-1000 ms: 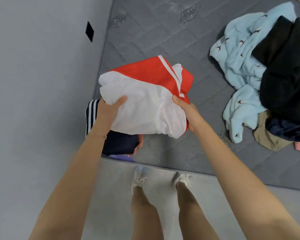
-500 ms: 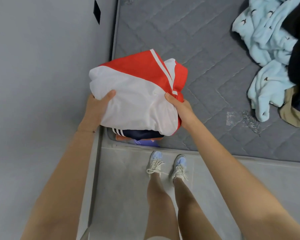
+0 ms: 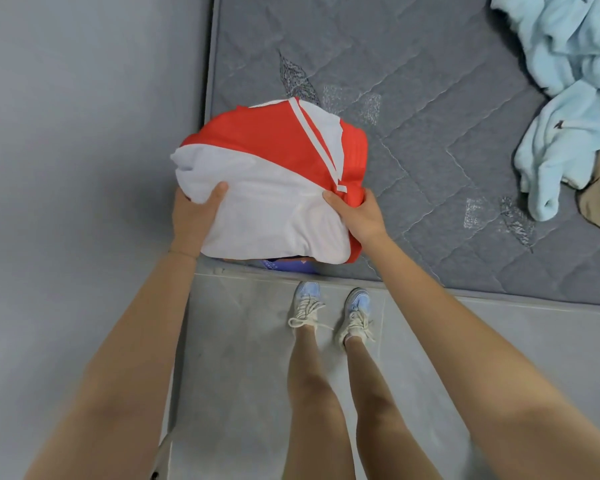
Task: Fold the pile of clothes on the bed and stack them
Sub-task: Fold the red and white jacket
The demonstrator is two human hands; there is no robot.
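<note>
Folded red-and-white garment sits at the grey quilted mattress's near-left corner, beside a grey wall and tiled floor. Left hand and right hand grip its sides, thumbs on top. It now covers more of the stack than half a second ago. Unfolded light-blue clothing lies at the mattress's far right.

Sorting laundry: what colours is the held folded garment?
The folded garment is red and white; head view.

We logged bare arms and bare legs; low white sneakers with pale-blue toes and loose cream laces.
</note>
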